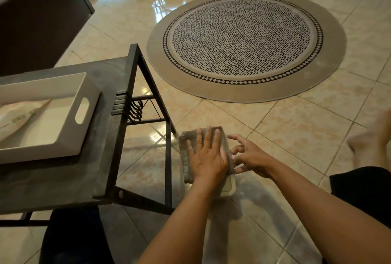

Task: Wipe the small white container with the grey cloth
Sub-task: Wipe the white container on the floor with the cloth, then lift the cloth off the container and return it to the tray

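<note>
Left hand (206, 156) lies flat, fingers spread, pressing the grey cloth (188, 158) down over the small white container (229, 187) on the tiled floor (296, 128). Only the container's near corner peeks out below the cloth. Right hand (251, 156) sits just beside, fingers curled and loosely open against the container's side. The worktop (105, 136) to the left carries a white tray (84, 94).

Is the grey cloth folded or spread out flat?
Folded. The grey cloth shows stacked layers along its left edge, under the left hand, covering most of the small white container.
</note>
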Demonstrator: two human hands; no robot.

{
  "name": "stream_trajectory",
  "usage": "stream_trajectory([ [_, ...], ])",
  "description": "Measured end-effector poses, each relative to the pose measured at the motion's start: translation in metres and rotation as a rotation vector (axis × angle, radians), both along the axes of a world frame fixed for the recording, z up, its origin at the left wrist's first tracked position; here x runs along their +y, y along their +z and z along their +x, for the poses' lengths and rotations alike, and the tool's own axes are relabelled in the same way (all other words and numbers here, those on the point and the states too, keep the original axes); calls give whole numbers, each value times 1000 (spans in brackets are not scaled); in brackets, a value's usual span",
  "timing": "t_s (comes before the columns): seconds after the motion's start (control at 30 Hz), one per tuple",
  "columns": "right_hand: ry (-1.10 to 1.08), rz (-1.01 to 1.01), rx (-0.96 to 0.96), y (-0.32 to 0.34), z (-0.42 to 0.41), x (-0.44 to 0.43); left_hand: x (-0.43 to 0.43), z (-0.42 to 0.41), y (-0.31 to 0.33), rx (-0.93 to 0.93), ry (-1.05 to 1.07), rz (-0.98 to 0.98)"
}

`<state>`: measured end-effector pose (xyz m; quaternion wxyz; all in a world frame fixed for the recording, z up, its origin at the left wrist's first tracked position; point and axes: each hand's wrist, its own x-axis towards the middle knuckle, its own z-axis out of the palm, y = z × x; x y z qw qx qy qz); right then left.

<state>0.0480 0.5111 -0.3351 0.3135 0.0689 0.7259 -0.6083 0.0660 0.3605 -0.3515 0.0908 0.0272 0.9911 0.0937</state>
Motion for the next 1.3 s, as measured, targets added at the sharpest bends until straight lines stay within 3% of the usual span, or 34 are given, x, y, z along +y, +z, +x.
stream_trajectory([
  [0.1, -14, 27, 10, -3, -1, -2, -10, -6, -1, -13, 130, 21],
  [0.27, -2, -2, 5, 3, 0, 0, 1, 4, -4, 18, -172, -5],
  [0.4, -6, 35, 16, 0, 3, -2, -1, -7, -1, -16, -5, 32],
  [0.53, -29, 3, 9, 0, 5, 0, 5, 2, 2, 6, -220, -13],
  [0.7, -64, -1, 19, -6, 8, -6, -25, 1, -2, 23, 2, 100],
  [0.9, -84, -17, 22, -6, 9, -7, -27, 49, -11, 11, 71, 125],
  [1.1, -80, -32, -1, -4, 10, -6, 4, 92, -10, 22, -81, 83],
  [1.3, -71, -42, -3, -5, 10, -4, 17, 40, 7, -46, -139, 54],
])
